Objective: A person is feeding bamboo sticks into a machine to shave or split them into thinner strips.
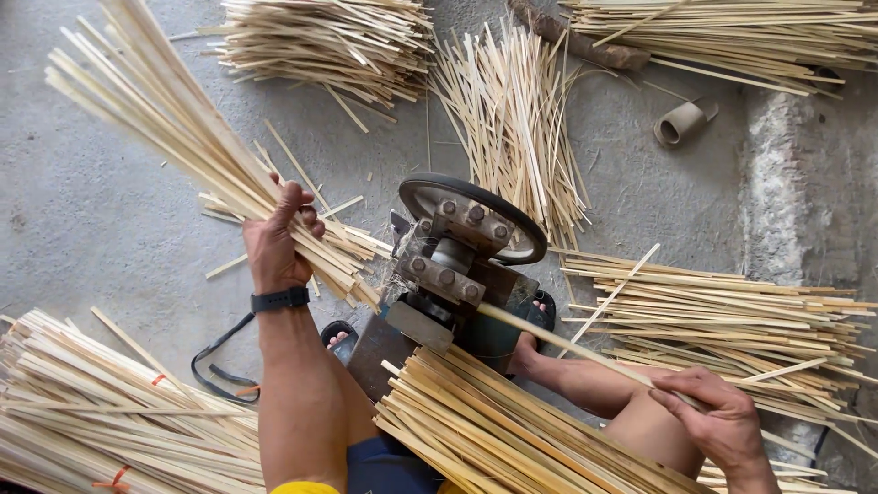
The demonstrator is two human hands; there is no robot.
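Observation:
My left hand (274, 240) grips a thick bundle of pale bamboo strips (155, 110) that fans up toward the top left. My right hand (718, 423) pinches a single bamboo strip (567, 349) whose far end runs into a small metal machine (448, 274) with a black wheel and bolted rollers. The machine stands on the floor between my feet. A stack of strips (494, 430) lies across my lap below it. A black watch sits on my left wrist.
Piles of bamboo strips lie all round on the concrete floor: bottom left (91, 412), right (732, 311), top centre (329, 41), behind the machine (517, 119) and top right (741, 32). A short grey tube (681, 121) lies at the upper right. A black strap (215, 370) lies by my left arm.

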